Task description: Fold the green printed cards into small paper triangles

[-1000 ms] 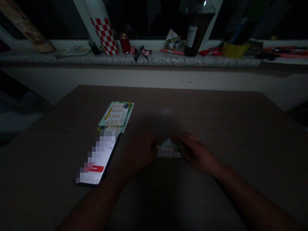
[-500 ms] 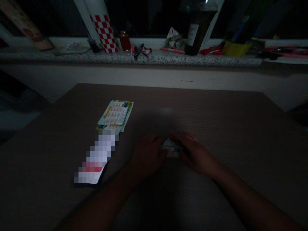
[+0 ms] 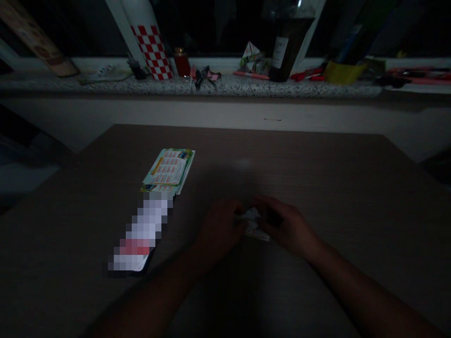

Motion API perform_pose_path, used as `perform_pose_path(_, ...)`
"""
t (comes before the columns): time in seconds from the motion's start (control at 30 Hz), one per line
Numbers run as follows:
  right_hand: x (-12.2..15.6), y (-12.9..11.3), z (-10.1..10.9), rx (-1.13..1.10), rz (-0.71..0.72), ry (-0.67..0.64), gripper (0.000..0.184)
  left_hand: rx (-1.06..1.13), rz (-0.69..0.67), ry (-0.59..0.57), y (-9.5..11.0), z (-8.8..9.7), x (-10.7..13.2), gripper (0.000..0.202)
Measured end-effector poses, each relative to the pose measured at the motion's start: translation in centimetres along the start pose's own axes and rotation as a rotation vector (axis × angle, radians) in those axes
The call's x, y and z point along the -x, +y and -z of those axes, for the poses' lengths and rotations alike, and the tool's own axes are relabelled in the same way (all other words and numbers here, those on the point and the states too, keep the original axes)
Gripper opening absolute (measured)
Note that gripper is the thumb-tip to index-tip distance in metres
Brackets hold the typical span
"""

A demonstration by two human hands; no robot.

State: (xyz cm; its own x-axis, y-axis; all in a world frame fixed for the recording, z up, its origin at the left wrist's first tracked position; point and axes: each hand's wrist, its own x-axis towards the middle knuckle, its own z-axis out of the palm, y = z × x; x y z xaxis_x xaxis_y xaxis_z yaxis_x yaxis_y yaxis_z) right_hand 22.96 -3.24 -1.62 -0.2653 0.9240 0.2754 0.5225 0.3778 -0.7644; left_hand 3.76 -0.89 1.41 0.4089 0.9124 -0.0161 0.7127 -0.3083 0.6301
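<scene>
Between my hands a small piece of printed paper (image 3: 257, 232) lies low over the table, partly folded, its pale underside showing at the top. My left hand (image 3: 221, 230) pinches its left side with thumb and fingers. On the other side my right hand (image 3: 287, 225) is curled, thumb and fingertips on the paper's right part. Shadow and the fingers cover much of the sheet, so the exact folds are hard to make out. To the left lies a stack of printed paper sheets (image 3: 165, 169) with a green border and rows of small print.
A phone (image 3: 146, 234) with a blurred, lit screen lies below the stack on the brown table (image 3: 317, 164). Along the granite sill (image 3: 229, 87) stand a red-and-white checked cylinder (image 3: 155, 54), a red bottle (image 3: 182, 63), a dark labelled container (image 3: 285, 54), a folded paper piece (image 3: 252, 56) and a yellow holder (image 3: 343, 72).
The paper has turned and shifted slightly toward me, and its pale side shows more. My right fingers have curled in closer; my left hand has moved slightly. The stack and phone lie as before.
</scene>
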Motion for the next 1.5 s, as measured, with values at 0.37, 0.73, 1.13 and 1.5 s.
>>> perform_pose_path(0.37,0.1,-0.9,0.5,-0.367,-0.253,0.081,0.013,0.63,0.144,-0.07,0.0,0.4,0.2,0.02)
perform_pose_path(0.73,0.4,-1.7,0.7,-0.551,-0.302,0.009,0.011,0.727,0.132,-0.084,-0.1,0.3,0.4,0.014)
perform_pose_path(1.13,0.4,-1.7,0.3,-0.621,-0.377,0.018,0.015,0.79,0.143,-0.136,-0.3,0.3,0.1,0.021)
perform_pose_path(1.5,0.0,-1.8,-0.4,-0.599,-0.451,0.184,0.019,0.825,0.157,0.013,-0.7,-1.0,-0.9,0.034)
